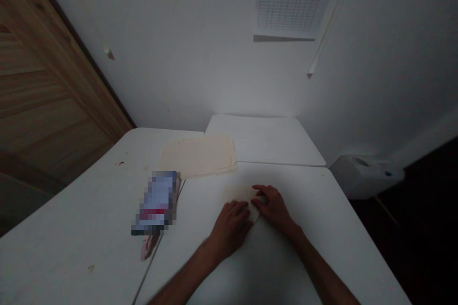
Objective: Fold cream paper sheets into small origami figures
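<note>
A small, thin, pale beige sheet (253, 210) lies on the white table, partly covered by both my hands; it looks folded, with a corner pointing down between them. My left hand (232, 223) rests over its left side, fingers curled down onto it. At the right edge, my right hand (275, 205) has thumb and bent fingers closed around the sheet. Further back and to the left, a stack of larger beige thin sheets (198, 155) lies flat. Dim light hides the exact folds under my fingers.
A blurred-out phone-like device (155, 202) stands left of my hands, with a pinkish strap (146, 247) below it. White tabletops (89, 214) meet at a seam. A printed chart (291, 2) hangs on the wall. A white appliance (365, 174) sits right of the table.
</note>
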Demonstrator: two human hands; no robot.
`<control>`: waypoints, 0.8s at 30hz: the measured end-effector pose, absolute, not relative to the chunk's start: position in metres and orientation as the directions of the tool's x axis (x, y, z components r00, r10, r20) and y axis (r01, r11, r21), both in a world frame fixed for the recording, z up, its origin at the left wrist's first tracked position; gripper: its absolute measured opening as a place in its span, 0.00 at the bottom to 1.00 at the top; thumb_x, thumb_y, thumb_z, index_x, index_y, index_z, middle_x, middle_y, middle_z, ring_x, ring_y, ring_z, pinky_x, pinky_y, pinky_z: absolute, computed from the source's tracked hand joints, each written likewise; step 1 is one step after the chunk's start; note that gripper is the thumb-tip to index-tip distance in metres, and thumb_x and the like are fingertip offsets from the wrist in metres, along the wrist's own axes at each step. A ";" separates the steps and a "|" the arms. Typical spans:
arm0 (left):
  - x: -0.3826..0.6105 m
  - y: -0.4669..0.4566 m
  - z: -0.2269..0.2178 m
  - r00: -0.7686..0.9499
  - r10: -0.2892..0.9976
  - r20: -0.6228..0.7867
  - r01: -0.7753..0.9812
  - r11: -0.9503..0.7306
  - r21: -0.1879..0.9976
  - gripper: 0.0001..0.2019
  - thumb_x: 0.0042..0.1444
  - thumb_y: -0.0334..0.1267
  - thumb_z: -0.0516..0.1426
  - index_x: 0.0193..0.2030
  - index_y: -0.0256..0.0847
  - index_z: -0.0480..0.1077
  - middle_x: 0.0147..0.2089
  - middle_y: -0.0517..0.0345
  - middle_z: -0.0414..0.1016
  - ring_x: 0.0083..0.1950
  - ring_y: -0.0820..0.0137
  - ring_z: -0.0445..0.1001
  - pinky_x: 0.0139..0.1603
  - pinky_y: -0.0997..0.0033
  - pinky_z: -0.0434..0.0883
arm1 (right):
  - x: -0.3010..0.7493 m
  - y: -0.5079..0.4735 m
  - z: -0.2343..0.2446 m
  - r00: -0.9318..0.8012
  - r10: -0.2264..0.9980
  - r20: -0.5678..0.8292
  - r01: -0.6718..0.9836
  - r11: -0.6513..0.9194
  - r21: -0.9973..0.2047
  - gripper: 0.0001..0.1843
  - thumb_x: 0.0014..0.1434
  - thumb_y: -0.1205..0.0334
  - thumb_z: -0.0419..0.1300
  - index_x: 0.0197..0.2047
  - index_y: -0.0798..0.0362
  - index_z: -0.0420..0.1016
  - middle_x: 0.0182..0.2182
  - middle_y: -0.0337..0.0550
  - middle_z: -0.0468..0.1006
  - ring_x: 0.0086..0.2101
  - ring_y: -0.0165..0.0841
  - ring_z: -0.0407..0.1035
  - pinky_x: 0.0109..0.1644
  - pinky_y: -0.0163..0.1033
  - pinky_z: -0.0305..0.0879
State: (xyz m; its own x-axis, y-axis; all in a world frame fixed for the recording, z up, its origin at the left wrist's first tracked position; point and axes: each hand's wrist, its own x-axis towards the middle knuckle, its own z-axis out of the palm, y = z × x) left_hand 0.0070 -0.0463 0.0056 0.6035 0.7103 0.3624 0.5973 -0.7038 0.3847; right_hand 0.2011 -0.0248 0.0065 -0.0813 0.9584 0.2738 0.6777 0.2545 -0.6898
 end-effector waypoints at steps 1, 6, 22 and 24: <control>0.007 -0.047 0.006 0.609 0.707 0.360 0.598 -0.707 0.378 0.08 0.56 0.33 0.57 0.44 0.42 0.69 0.54 0.50 0.69 0.51 0.59 0.67 0.52 0.53 0.66 | 0.201 -0.025 0.007 -0.084 0.958 0.275 0.677 0.258 -0.689 0.21 0.53 0.67 0.63 0.51 0.48 0.72 0.34 0.41 0.76 0.39 0.36 0.68 0.48 0.43 0.62; 0.008 -0.047 0.010 0.636 0.694 0.338 0.602 -0.720 0.347 0.08 0.57 0.34 0.56 0.44 0.41 0.69 0.55 0.50 0.70 0.51 0.58 0.67 0.52 0.51 0.67 | 0.200 -0.025 0.007 -0.083 0.955 0.285 0.683 0.263 -0.681 0.20 0.54 0.67 0.63 0.51 0.49 0.72 0.34 0.41 0.77 0.38 0.36 0.68 0.48 0.42 0.62; 0.007 -0.046 0.018 0.681 0.687 0.253 0.609 -0.724 0.325 0.07 0.59 0.36 0.56 0.44 0.42 0.68 0.59 0.52 0.67 0.53 0.57 0.65 0.53 0.50 0.65 | 0.200 -0.022 0.008 -0.092 0.957 0.274 0.684 0.260 -0.681 0.22 0.52 0.69 0.64 0.51 0.48 0.72 0.34 0.39 0.77 0.38 0.36 0.68 0.48 0.42 0.61; 0.007 -0.046 0.019 0.683 0.688 0.244 0.607 -0.721 0.336 0.08 0.59 0.36 0.56 0.45 0.42 0.68 0.58 0.52 0.67 0.53 0.57 0.65 0.53 0.50 0.65 | 0.200 -0.022 0.008 -0.100 0.956 0.276 0.683 0.267 -0.680 0.23 0.52 0.69 0.64 0.52 0.49 0.72 0.34 0.39 0.77 0.38 0.36 0.68 0.48 0.42 0.60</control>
